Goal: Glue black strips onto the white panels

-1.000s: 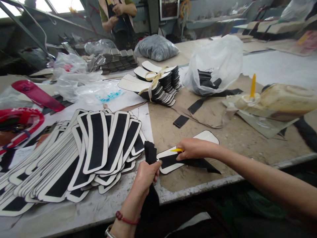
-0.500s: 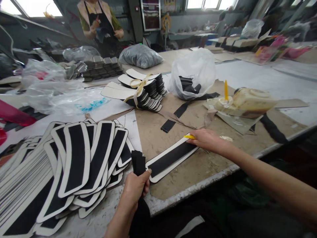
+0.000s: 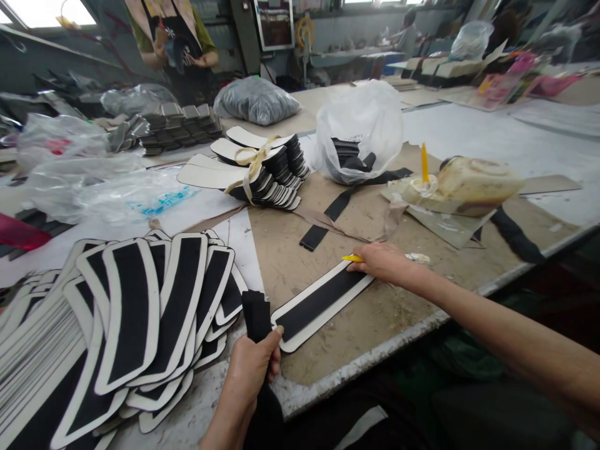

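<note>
Left hand [image 3: 253, 369] fingers wrapped around black strip bundle [image 3: 257, 315], lower centre. Right hand [image 3: 384, 262] pinches yellow tool [image 3: 351, 258], pressing white-edged black panel [image 3: 321, 303] flat on bench [image 3: 375, 325], frame centre.

- Left hand [image 3: 252, 369]: closed round a bundle of black strips [image 3: 257, 315], soft and matt like cloth.
- Panel [image 3: 319, 304]: stiff white board with a matt black cloth-like strip down its face.
- Right hand [image 3: 385, 262]: holds a yellow tool [image 3: 351, 258], smooth plastic by its look.
- Pile [image 3: 135, 319]: the same white-edged, black-faced pieces, matt.
- Table [image 3: 337, 350]: brown board top, rough, dusty and scuffed; pale worn edge.
- Bag [image 3: 360, 125]: thin translucent plastic, crinkled, slightly glossy.
- Glue jug [image 3: 469, 184]: yellowed plastic, crusted and dull.
- Tied stacks [image 3: 255, 169]: white boards bound with cream cloth tape.
</note>
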A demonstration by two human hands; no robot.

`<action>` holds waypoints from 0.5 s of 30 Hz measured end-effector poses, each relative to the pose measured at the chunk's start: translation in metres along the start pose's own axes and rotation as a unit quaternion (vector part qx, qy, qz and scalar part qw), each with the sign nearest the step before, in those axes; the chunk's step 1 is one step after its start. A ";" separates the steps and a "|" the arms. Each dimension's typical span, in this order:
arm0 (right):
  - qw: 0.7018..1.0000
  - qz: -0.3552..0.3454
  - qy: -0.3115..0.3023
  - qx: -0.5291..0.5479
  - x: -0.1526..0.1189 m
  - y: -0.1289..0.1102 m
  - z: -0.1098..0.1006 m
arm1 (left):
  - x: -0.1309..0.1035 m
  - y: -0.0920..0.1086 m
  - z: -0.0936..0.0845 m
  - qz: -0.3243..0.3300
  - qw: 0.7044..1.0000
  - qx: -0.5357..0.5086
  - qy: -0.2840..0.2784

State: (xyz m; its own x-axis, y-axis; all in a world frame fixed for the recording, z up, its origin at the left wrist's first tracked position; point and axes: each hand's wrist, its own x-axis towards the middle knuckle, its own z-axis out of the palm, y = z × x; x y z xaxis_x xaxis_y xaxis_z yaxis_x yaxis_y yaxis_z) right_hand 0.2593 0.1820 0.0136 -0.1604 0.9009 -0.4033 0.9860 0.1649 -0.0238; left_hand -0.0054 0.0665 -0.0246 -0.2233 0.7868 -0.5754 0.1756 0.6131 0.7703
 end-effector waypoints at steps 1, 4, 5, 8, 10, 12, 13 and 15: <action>1.000 0.000 -0.002 0.002 0.000 0.001 0.000 | -0.001 0.001 0.000 0.005 1.000 -0.002 0.001; 1.000 -0.004 -0.002 0.005 0.002 0.002 0.002 | -0.004 0.003 0.001 0.009 1.000 -0.005 0.006; 1.000 -0.005 -0.002 0.006 0.002 0.003 0.003 | -0.004 0.003 0.001 0.005 1.000 -0.005 0.004; 1.000 -0.010 0.001 0.006 0.003 0.004 0.005 | -0.003 0.004 0.001 -0.008 1.000 -0.006 -0.001; 1.000 -0.013 0.001 0.007 0.004 0.005 0.006 | -0.003 0.006 0.002 -0.012 1.000 -0.012 -0.001; 1.000 -0.015 0.000 0.008 0.005 0.006 0.008 | -0.003 0.007 0.003 -0.014 1.000 -0.017 0.004; 1.000 -0.014 -0.002 0.007 0.006 0.006 0.010 | -0.003 0.008 0.003 -0.015 1.000 -0.019 0.005; 1.000 -0.013 -0.003 0.003 0.008 0.008 0.012 | -0.003 0.009 0.003 -0.016 1.000 -0.022 0.008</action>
State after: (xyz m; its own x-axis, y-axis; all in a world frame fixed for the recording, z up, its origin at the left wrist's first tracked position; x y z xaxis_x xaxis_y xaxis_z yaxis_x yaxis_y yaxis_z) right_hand 0.2661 0.1854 -0.0011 -0.1850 0.8945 -0.4071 0.9819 0.1852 -0.0393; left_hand -0.0002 0.0697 -0.0167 -0.2441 0.7650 -0.5960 0.1264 0.6345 0.7625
